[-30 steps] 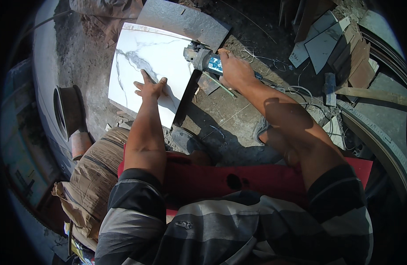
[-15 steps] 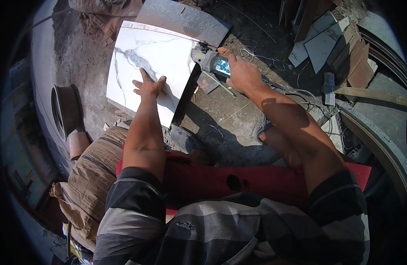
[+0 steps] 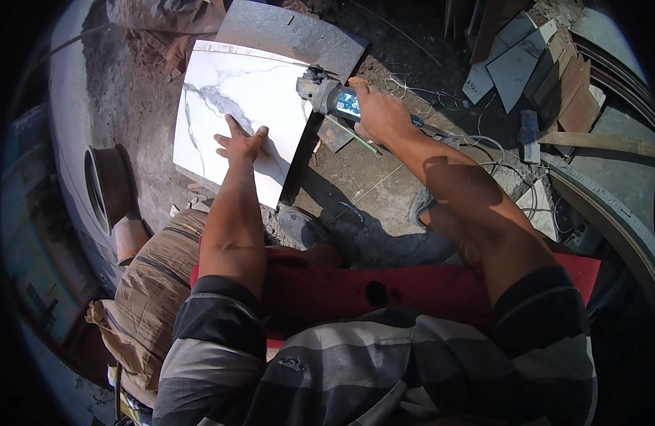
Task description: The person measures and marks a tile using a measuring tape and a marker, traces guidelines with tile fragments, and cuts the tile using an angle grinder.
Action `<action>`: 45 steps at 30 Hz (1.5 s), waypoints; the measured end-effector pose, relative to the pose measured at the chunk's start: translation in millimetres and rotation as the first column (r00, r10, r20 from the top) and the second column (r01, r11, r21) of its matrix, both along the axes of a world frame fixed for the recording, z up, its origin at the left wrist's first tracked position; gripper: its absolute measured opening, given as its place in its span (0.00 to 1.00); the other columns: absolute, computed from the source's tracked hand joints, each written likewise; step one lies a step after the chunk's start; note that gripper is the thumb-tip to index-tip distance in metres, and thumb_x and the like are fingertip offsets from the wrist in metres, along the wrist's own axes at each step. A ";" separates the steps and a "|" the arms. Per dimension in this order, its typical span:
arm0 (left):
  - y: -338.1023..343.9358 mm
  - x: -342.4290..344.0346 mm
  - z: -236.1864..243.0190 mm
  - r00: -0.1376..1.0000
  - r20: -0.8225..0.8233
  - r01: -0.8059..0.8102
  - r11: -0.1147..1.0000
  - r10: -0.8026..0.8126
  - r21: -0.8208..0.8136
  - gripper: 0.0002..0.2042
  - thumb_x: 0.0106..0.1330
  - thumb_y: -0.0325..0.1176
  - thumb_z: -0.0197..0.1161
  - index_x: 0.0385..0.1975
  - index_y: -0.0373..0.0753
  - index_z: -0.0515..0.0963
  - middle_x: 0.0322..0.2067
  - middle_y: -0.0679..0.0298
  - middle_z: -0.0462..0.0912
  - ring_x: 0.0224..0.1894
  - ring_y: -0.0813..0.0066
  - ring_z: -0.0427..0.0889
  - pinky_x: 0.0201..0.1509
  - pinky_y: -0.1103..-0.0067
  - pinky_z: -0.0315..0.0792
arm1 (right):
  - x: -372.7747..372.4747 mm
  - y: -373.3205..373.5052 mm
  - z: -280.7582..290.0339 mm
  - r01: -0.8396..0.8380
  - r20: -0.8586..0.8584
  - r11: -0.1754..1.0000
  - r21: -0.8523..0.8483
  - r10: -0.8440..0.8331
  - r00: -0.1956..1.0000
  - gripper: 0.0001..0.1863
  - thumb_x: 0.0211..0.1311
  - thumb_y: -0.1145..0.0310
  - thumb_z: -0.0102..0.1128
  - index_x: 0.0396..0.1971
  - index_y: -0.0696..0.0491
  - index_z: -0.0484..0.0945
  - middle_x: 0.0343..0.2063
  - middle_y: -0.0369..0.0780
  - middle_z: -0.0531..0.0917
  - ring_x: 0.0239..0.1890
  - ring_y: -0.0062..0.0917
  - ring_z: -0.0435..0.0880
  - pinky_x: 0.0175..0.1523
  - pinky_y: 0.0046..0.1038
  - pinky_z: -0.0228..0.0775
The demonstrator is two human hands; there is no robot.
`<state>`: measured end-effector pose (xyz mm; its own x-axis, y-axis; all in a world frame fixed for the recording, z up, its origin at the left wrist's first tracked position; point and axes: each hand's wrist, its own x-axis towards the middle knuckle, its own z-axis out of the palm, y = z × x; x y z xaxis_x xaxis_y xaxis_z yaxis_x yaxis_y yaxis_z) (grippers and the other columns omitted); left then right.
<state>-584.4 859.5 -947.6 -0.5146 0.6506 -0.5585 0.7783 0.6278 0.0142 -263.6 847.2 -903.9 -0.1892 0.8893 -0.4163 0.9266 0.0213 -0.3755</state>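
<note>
A white marble-patterned tile lies in front of me, its near right edge overhanging a dark shadow. My left hand presses down on it, fingers spread and nothing gripped. My right hand is wrapped round the body of a blue and grey angle grinder. The grinder's head and disc sit over the tile's far right corner, by a thin line running along the far edge. Whether the disc touches the tile I cannot tell. A cable trails from the grinder's rear to the right.
Beyond the tile lies a grey slab. At right are tile offcuts, a hammer with a wooden handle, and loose cables. A round dark tub, an orange-brown pot and a brown sack stand at left.
My right hand has moved the grinder slightly left, farther in over the tile's far corner. My left hand stays pressed on the tile.
</note>
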 end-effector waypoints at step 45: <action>-2.4 -2.8 -1.8 0.999 -0.028 0.022 1.000 -0.022 0.001 0.55 0.49 0.63 0.69 0.72 0.64 0.38 0.70 0.36 0.35 0.69 0.25 0.40 0.70 0.51 0.49 | 2.6 -0.3 3.9 -0.028 0.009 0.999 -0.037 0.028 1.000 0.28 0.48 0.66 0.68 0.50 0.58 0.69 0.42 0.49 0.81 0.45 0.40 0.83 0.50 0.35 0.76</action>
<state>-587.2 857.0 -949.4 -0.5154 0.6626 -0.5435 0.7921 0.6103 -0.0070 -261.0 846.9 -900.0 -0.2095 0.8678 -0.4506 0.9294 0.0335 -0.3675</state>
